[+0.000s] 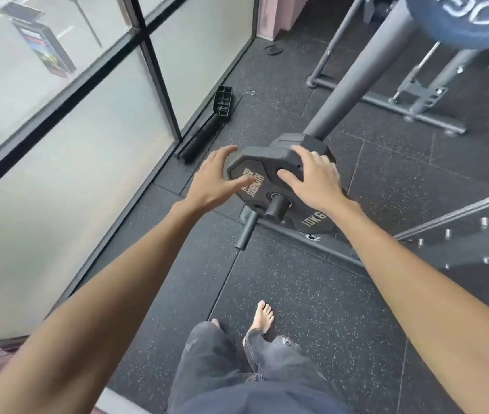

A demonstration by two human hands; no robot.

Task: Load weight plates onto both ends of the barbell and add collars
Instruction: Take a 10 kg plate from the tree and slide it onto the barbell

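The fingers of the left hand [210, 180] are spreading wide and fairly straight. The fingertips are touching the upper left rim of the 10 kg plate [262, 174] and the thumb is reaching across its near face, so this hand is steadying the plate, not clasping it. The right hand [314, 180] is doing the gripping. Its thumb is pressing on the face and its fingers are curling over the upper right rim and out of sight behind it.

The plate is sitting upright on the barbell sleeve [277, 206], whose stub end is poking out through the centre hole towards the person. Just behind it, farther along the sleeve, a second plate [294, 141] is showing, and the two are looking close together or touching. I cannot tell whether a gap remains between them. Both arms are reaching forward and down over the speckled rubber floor [297, 294].

The step in hand appears to be seating this plate on the near end of the bar. No collar is showing on the exposed sleeve, so that part is not yet done here. The next move is probably calling for an even push from both hands until the plate is flush against the one behind. After that a collar needs fetching. A small metal clip [249, 91] is lying on the floor to the far left by the window [87, 144] and may be one, though it is too small to tell.
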